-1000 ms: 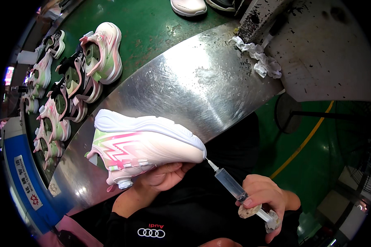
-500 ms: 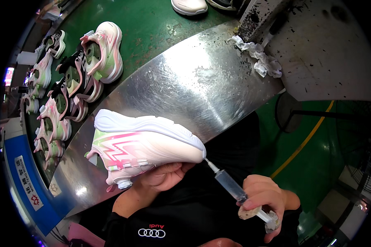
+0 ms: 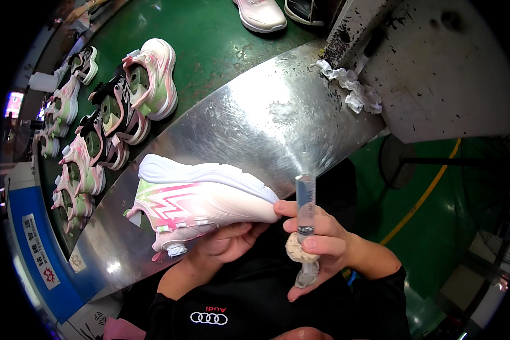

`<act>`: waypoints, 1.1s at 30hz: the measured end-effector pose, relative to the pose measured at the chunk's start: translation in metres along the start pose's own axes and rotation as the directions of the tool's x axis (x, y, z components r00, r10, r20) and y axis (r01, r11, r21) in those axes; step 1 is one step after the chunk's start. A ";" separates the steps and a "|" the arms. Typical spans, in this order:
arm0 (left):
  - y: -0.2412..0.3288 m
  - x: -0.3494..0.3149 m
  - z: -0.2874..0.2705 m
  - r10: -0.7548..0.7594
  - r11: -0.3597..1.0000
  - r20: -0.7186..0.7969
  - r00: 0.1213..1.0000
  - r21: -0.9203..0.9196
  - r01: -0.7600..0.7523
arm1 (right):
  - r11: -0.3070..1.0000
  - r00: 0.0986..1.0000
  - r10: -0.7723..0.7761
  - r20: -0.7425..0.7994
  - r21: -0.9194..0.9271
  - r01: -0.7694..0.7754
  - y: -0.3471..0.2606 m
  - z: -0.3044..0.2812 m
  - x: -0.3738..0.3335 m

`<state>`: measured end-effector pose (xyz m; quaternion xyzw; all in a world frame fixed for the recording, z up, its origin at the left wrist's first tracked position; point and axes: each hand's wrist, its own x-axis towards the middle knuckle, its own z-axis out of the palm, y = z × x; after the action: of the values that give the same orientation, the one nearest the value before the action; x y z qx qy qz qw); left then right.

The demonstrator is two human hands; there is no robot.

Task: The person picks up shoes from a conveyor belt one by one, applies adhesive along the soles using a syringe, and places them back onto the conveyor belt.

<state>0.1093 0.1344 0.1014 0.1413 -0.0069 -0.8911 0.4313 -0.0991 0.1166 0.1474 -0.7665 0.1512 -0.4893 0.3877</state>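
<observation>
A pale pink and white sneaker point(image 3: 198, 195) with bright pink zigzag stripes and light green at the heel lies on its side, sole turned away from me. My left hand point(image 3: 229, 243) grips it from below near the toe, its fingers partly hidden by the shoe. In my right hand point(image 3: 326, 238) is a clear syringe point(image 3: 305, 204), held upright with the tip pointing away from me. A lumpy cream-coloured wad wraps its lower barrel, and more covers the plunger end. My right index finger touches the toe edge of the sole.
Beneath the sneaker runs a shiny metal ledge point(image 3: 226, 130). Several pink, green and black sneakers point(image 3: 153, 79) stand in rows on the green surface at left. Crumpled white tissue point(image 3: 354, 88) lies beside a stained grey panel point(image 3: 442, 79). A blue sign board point(image 3: 39, 243) is at lower left.
The syringe tip has left the sneaker's toe and now points upward. My right hand has moved left, bringing its index finger onto the toe edge. My left hand still holds the sneaker.
</observation>
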 end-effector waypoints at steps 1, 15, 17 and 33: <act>0.001 0.000 0.001 0.001 1.000 0.000 1.000 -0.002 -0.001 | 1.000 1.000 0.001 0.002 0.000 -0.001 0.000 0.000 0.000; -0.002 0.000 -0.002 0.057 0.997 -0.030 0.998 0.054 -0.055 | 0.874 0.923 0.251 -0.291 0.477 -0.088 0.011 0.008 -0.022; 0.001 0.000 0.000 0.039 0.996 0.043 0.998 0.080 -0.042 | 0.667 0.791 0.539 -0.288 0.719 -0.193 0.007 0.023 -0.009; 0.029 -0.123 0.019 0.343 0.857 -0.333 0.879 0.493 -0.148 | 0.724 0.788 0.598 -0.147 0.520 -0.453 0.015 -0.027 -0.016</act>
<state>0.1995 0.2090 0.1542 0.4189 -0.1425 -0.7508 0.4904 -0.1281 0.1043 0.1316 -0.4919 0.3026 -0.4905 0.6526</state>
